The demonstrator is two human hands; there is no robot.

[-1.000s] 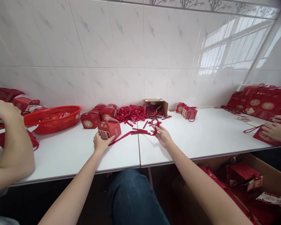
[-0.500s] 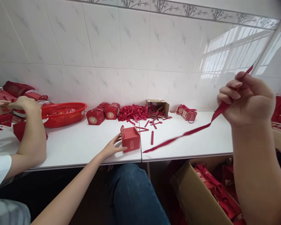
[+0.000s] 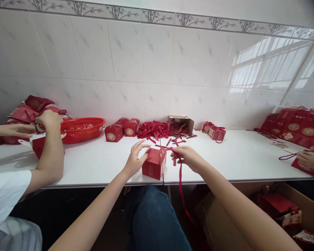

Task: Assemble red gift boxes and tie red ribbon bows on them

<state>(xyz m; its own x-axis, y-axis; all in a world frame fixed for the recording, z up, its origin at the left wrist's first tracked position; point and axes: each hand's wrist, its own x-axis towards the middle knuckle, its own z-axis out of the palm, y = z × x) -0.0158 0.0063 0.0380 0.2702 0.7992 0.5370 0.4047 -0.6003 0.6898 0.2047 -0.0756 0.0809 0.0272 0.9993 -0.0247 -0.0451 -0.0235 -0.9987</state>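
Box [image 3: 152,168], red, sits on table [image 3: 94,167] just beside L hand [image 3: 133,163], fingers spread wide, thumb at box's side. R hand [image 3: 189,157], opp. side, pinches ribbon [image 3: 180,181] hanging below grip. Ribbon pile [image 3: 154,129]: beyond both hands.

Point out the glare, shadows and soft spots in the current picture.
Head view: window-shaped glare on the wall, upper right; head view: a shadow on the table, far left; head view: the ribbon hanging from the right hand looks soft in the dark below, while the box shows its printing.
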